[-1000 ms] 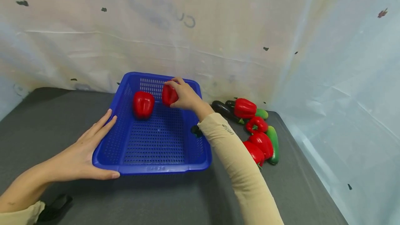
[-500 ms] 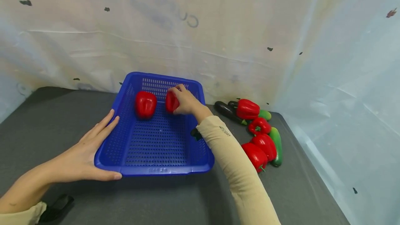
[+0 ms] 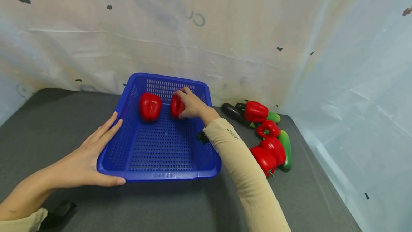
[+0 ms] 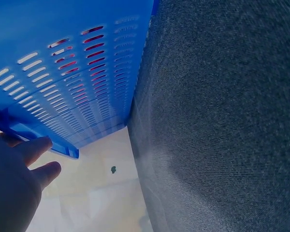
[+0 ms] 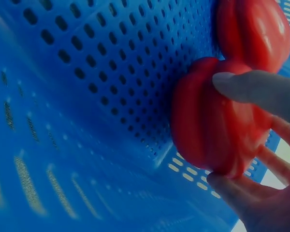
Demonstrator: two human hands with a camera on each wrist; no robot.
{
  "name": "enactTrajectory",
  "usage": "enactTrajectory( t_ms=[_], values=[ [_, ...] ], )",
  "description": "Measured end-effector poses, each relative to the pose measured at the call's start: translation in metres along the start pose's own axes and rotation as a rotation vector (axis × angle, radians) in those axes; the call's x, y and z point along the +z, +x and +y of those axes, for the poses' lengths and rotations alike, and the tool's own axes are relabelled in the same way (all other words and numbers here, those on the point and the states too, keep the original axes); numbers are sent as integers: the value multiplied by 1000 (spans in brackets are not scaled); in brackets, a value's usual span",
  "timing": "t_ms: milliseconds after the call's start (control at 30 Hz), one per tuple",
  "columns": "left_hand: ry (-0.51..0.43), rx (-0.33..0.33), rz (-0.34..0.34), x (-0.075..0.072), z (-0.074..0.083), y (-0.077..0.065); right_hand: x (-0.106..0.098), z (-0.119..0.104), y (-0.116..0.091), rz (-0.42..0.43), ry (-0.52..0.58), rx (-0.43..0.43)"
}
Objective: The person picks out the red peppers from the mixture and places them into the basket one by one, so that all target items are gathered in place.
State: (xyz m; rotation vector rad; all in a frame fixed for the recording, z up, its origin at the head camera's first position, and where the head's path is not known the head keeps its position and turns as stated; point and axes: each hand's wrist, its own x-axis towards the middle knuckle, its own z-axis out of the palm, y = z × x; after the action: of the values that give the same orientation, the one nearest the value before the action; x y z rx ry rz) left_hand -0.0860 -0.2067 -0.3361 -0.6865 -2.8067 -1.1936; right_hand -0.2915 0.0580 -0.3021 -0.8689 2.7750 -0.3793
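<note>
Inside a blue perforated plastic basket point(image 3: 161, 174), my right hand point(image 3: 192, 106) grips a red bell pepper point(image 3: 176, 106) near the back right. The right wrist view shows the thumb on one side of this held bell pepper point(image 5: 208, 121) and fingers under the other, low in the basket. A second red bell pepper point(image 3: 150, 107) sits to its left in the basket. My left hand point(image 3: 87, 160) spans the basket's front left corner, its straight fingers along the left rim and its thumb along the front rim. In the left wrist view, two fingertips show just outside the rim.
To the right on the dark grey table point(image 3: 161, 207) lie several red bell peppers point(image 3: 273, 149), a dark eggplant point(image 3: 236, 114) and green cucumbers point(image 3: 285, 149). Pale plastic sheeting point(image 3: 225, 28) stands behind and on the right.
My right hand has moved slightly down into the basket with the bell pepper, then stayed still. The left hand keeps its place at the corner. The view has shifted a little.
</note>
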Motion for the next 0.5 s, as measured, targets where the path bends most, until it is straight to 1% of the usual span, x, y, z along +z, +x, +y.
enactTrajectory(
  t_ms=[267,500],
  values=[
    [-2,0,1,1,1,0,1,-2,2,-40,-4,-35],
    [-12,1,-4,0,0,0,2,-1,4,-46,-55,-1]
  ],
)
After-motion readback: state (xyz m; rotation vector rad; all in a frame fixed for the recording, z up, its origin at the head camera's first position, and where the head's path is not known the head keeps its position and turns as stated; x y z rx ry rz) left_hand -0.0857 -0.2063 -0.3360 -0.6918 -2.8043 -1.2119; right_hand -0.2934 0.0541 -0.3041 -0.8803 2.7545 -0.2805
